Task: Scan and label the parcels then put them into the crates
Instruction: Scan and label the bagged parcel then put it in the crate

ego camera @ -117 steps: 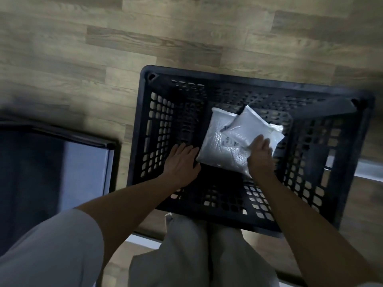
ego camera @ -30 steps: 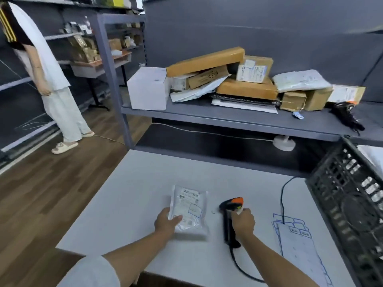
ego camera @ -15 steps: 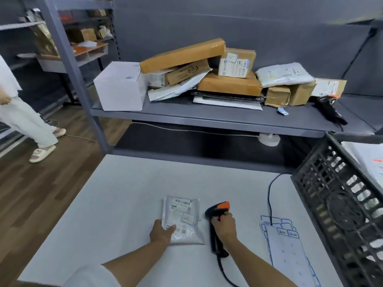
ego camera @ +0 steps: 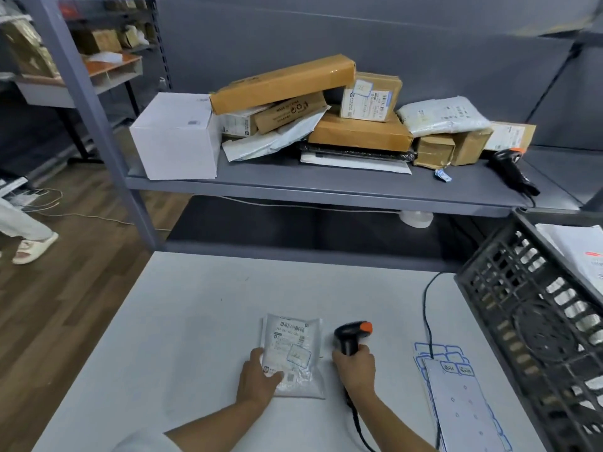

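— One parcel [ego camera: 293, 353] lies flat on the white table [ego camera: 182, 321], a white plastic bag with its printed label facing up. Do we see how the hands hold it?

— We see the left hand [ego camera: 257, 380] on its near left corner, the thumb laid over the top of the bag; the other fingers are hidden, so we cannot tell how much they curl.

— And its long axis?

— It runs away from us, barcode end at the far side.

— The right hand [ego camera: 355, 370]?

— It is clenched around the handle of the black scanner [ego camera: 350, 336], just beside the parcel's right edge, not touching it. The orange-tipped head is beside the upper part of the label.

— Farther out?

— We see sheets of blue-edged labels [ego camera: 456, 396] to the right, then the black crate [ego camera: 535, 321], and a grey shelf [ego camera: 326, 187] with piled boxes behind.
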Demonstrator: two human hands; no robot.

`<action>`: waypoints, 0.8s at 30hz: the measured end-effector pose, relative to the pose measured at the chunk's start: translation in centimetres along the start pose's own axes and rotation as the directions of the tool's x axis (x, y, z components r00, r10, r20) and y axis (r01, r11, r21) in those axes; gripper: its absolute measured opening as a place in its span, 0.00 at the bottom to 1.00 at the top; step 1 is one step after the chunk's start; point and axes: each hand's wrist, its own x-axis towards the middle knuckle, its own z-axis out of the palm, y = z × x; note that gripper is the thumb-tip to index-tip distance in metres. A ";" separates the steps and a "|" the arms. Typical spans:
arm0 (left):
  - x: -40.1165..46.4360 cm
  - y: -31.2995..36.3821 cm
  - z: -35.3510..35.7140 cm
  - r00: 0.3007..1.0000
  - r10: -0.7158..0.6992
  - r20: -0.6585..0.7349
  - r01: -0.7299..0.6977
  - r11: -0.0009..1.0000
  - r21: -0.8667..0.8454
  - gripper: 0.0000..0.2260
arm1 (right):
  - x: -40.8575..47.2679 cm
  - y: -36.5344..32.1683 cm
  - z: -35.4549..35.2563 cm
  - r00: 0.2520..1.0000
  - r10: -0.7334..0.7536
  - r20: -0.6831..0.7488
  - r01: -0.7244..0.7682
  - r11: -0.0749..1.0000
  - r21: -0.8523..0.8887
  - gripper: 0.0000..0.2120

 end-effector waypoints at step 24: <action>0.5 0.3 0.9 0.997 0.067 0.026 -0.067 0.998 0.000 0.29 | -5.1 -4.7 -1.7 0.912 -0.097 0.399 -0.074 0.917 0.392 0.12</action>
